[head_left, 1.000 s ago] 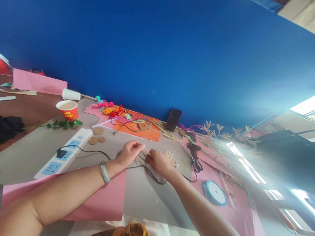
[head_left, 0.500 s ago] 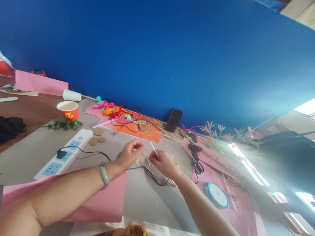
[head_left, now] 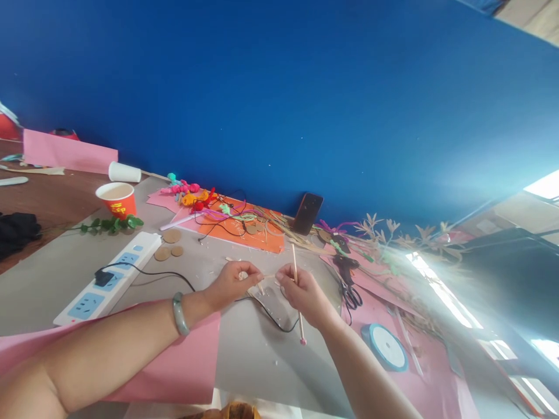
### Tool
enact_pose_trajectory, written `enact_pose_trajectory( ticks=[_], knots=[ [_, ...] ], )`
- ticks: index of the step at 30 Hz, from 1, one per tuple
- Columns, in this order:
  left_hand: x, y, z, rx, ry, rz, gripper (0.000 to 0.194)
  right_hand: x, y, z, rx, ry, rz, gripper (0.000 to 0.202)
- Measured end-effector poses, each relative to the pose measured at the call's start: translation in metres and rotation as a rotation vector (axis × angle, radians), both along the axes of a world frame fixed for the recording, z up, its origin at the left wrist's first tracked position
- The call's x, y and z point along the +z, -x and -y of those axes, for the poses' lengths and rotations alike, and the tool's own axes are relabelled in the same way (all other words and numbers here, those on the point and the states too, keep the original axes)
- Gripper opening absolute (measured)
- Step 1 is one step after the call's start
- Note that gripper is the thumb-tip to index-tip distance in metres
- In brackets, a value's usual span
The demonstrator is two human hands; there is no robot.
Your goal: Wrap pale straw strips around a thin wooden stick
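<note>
My left hand (head_left: 234, 283), below a jade-coloured bangle (head_left: 179, 314), pinches one end of a thin pale strip (head_left: 269, 277). The strip runs across to my right hand (head_left: 304, 294), whose fingertips are closed on its other end. Through the right hand also passes a slim wooden stick (head_left: 301, 326) with a pink tip at its lower end. Small pale scraps (head_left: 261, 288) lie on the grey surface under both hands, near a black cable (head_left: 279, 326).
A white power strip (head_left: 114, 279) and round wooden discs (head_left: 171, 235) lie left. Behind are a red paper cup (head_left: 117, 201), orange paper (head_left: 244, 230) and a leaning phone (head_left: 308, 213). On the right are a glue gun (head_left: 346, 267) and a blue-rimmed ribbon spool (head_left: 386, 347).
My hands have drawn apart slightly, the right one moving right, with the strip stretched between them. The stick in the right hand has swung nearly upright, showing its pink tip.
</note>
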State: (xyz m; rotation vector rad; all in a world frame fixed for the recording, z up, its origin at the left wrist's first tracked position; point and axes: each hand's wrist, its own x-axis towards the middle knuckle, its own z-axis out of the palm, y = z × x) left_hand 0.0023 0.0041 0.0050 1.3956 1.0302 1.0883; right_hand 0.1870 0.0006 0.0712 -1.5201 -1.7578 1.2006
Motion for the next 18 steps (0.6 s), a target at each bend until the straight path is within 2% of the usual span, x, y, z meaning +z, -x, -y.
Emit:
enact_pose_trajectory(
  ticks=[6, 11, 14, 16, 18],
  knots=[
    [0.005, -0.001, 0.005, -0.043, 0.053, 0.027, 0.027, -0.005, -0.004, -0.002, -0.094, 0.125, -0.271, 0.031],
    [0.001, 0.0, 0.0, 0.024, 0.068, 0.058, 0.031, -0.015, -0.003, -0.002, -0.204, 0.114, -0.458, 0.029],
    [0.001, 0.001, -0.001, 0.045, 0.036, 0.071, 0.028, -0.018, 0.002, 0.003, -0.117, 0.179, -0.42, 0.028],
    [0.002, 0.001, 0.001, 0.032, 0.014, 0.065, 0.027, -0.019, 0.006, 0.009, 0.012, 0.253, -0.312, 0.03],
    [0.004, 0.0, 0.002, 0.015, -0.011, 0.049, 0.025, -0.019, 0.011, 0.014, 0.085, 0.264, -0.211, 0.031]
  ],
)
